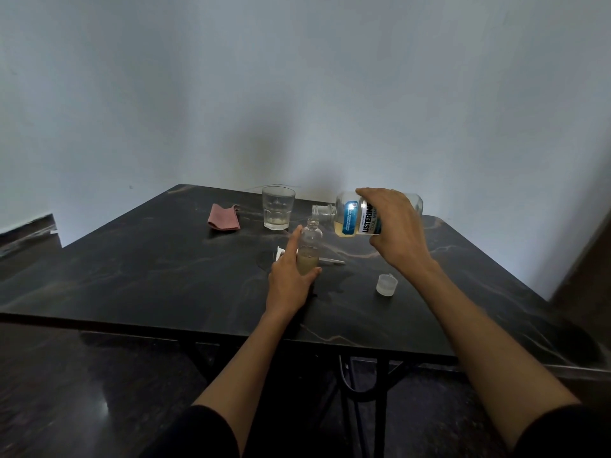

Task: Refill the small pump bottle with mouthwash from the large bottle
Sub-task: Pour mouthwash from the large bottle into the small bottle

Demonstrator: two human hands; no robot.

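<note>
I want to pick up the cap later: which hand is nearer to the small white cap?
Right. The right hand holds the large bottle above the cap; the left hand is farther left.

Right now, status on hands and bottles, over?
Left hand holds small bottle, part full. Right hand tips big bottle, mouth at its neck. Cap and glass stand apart.

Head camera looks forward and down onto the table (132,276)

right hand (395,226) tips large bottle (355,214) sideways, mouth just above small bottle (309,247), which left hand (291,279) grips upright on the table (132,276).
</note>
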